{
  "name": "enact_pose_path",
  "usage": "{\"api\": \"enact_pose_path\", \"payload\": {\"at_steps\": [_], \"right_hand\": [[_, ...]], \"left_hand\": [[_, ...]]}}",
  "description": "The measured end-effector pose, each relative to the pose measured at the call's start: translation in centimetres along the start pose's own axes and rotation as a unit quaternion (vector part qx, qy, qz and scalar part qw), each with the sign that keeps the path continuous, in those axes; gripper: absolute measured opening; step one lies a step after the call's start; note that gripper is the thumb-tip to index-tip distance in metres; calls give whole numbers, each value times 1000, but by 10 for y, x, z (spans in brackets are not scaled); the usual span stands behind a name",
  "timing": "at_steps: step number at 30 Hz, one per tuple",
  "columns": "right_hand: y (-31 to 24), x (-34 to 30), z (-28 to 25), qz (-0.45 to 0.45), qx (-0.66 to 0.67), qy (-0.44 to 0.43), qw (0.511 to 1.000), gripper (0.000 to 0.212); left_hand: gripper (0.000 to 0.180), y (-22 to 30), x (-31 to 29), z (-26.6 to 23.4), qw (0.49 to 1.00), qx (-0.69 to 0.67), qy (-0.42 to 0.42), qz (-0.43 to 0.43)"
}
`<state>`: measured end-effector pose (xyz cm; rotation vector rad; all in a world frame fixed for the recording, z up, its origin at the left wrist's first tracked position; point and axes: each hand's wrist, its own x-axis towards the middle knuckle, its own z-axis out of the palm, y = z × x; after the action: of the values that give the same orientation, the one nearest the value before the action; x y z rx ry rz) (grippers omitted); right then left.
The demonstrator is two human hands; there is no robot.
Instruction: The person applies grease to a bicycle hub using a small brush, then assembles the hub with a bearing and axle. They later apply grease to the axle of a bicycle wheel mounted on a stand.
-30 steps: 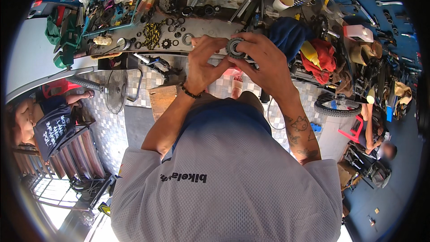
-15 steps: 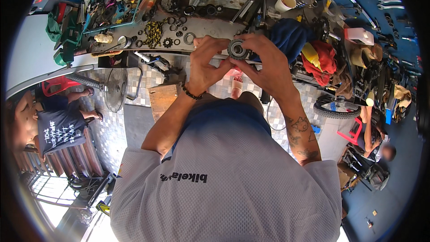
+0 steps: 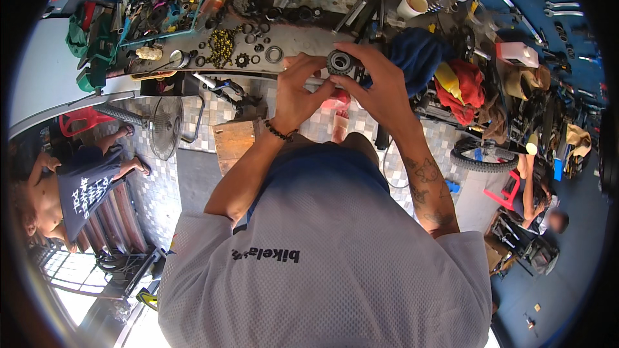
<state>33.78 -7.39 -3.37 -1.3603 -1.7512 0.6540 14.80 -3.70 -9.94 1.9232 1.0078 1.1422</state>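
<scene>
A round, notched grey metal hub part [image 3: 339, 62] with a hollow, ringed middle is held up at the bench's near edge. My left hand [image 3: 298, 90] is closed, its fingertips against the part's left side. My right hand [image 3: 379, 84] curves round the part, forefinger above it and thumb below. Its other fingers are hidden. On the bench just beyond my left hand lie a metal ring [image 3: 274, 55], a small toothed cog [image 3: 242, 60] and a heap of black and yellow chain [image 3: 222, 46].
A tool tray [image 3: 161, 37] stands back left, a cup with a straw [image 3: 411, 5] and a blue cloth [image 3: 419, 58] to the right. Below the bench are a fan [image 3: 166, 127] and a wooden box [image 3: 235, 145]. Other people sit at far left [image 3: 84, 196] and far right [image 3: 532, 196].
The hub part has tipped slightly and risen a little. My right forefinger has shifted up and left over its top, and the fingers have spread. The person at left has shifted posture, pulling at a dark shirt.
</scene>
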Motion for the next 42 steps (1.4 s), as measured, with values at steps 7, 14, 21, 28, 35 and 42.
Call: {"api": "enact_pose_path", "payload": {"at_steps": [7, 14, 21, 28, 35, 42], "right_hand": [[63, 18, 42, 38, -11, 26, 999, 52], [86, 18, 65, 33, -19, 32, 999, 52], [84, 11, 69, 60, 8, 52, 997, 70], [82, 9, 73, 70, 3, 54, 996, 65], [91, 10, 74, 37, -27, 68, 997, 55], [94, 4, 78, 44, -55, 75, 995, 50]], "left_hand": [[27, -73, 5, 26, 999, 31, 13, -37], [41, -88, -2, 21, 997, 5, 10, -79], [52, -44, 8, 6, 997, 65, 31, 22], [42, -46, 17, 16, 993, 103, 47, 40], [38, -46, 21, 22, 994, 111, 19, -3], [39, -48, 23, 21, 997, 81, -2, -5]]}}
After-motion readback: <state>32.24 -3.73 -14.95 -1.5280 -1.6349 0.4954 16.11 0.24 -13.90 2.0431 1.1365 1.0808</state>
